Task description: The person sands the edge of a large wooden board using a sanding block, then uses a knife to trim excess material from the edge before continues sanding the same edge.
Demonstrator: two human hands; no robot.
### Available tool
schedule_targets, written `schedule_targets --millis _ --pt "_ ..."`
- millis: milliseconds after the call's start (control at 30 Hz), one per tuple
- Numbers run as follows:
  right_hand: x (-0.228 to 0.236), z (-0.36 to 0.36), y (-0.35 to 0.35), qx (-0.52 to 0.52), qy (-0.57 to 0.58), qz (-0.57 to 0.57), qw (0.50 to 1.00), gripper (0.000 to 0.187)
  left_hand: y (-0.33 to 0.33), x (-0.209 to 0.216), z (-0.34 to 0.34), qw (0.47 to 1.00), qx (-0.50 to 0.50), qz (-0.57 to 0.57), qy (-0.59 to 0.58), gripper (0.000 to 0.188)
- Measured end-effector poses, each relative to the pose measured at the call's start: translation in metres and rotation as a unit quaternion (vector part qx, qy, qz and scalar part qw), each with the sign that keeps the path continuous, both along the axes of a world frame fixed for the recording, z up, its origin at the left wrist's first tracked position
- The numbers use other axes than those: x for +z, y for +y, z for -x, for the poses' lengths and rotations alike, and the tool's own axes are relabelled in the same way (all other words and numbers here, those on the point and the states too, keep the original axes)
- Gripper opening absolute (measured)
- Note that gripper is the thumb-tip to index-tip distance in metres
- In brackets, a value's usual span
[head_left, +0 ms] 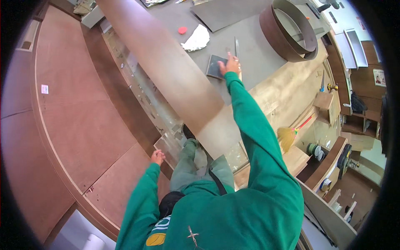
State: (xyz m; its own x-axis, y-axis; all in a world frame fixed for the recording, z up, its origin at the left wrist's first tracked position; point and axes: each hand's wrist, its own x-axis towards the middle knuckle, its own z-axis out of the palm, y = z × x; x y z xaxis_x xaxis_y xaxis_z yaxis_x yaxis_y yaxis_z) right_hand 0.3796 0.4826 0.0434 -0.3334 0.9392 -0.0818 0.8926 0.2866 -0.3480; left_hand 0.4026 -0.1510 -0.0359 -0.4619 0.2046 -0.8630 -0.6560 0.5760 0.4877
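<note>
A small, flat, dark-grey rectangular block [214,68] lies askew on the grey counter [259,56]. Out stretches the right arm, the right hand [231,66] with thumb and forefinger apart, its other fingers' grip impossible to tell; the left hand [158,157] hangs low, loosely curled, closure unclear. The block sits just left of the right hand, by its thumb.

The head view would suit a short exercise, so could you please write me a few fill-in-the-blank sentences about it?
1. The person's hand at the dark rectangular block is the ____ one.
2. Both sleeves of the person's top are ____.
3. The straw broom has a ____ handle.
4. The crumpled sheet beside the small red piece is ____.
Missing words: right; green; red; white.
</note>
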Motion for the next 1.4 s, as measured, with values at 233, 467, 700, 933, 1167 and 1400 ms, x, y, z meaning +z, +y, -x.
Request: schedule_targets --millis 233,467,700,933,1167,1400 --pt "0.017 0.023 -0.011 -0.064 -0.034 0.085 0.994 0.104 0.034 0.005 -0.040 0.996 -0.038 -0.067 0.045 0.031" --pt "0.053 -0.097 -0.054 -0.084 0.532 0.420 0.730 0.080 0.100 0.078 -0.024 0.935 -0.215 -0.006 0.281 0.031" --pt "0.083 -0.371 -0.138 -0.213 0.780 0.420 0.412 0.055 0.285 0.142 -0.017 0.810 -0.388 -0.133 0.419 0.024" --pt "0.021 -0.404 -0.287 -0.413 0.653 0.282 0.569 0.067 0.424 0.105 -0.048 0.573 -0.545 -0.291 0.538 0.026" --pt "-0.001 -0.324 -0.442 -0.421 0.629 0.203 0.621 0.073 0.468 0.064 -0.068 0.408 -0.655 -0.293 0.565 0.028" --pt "-0.002 -0.308 -0.363 -0.393 0.577 0.084 0.711 0.076 0.465 0.067 -0.072 0.378 -0.688 -0.272 0.556 0.030"
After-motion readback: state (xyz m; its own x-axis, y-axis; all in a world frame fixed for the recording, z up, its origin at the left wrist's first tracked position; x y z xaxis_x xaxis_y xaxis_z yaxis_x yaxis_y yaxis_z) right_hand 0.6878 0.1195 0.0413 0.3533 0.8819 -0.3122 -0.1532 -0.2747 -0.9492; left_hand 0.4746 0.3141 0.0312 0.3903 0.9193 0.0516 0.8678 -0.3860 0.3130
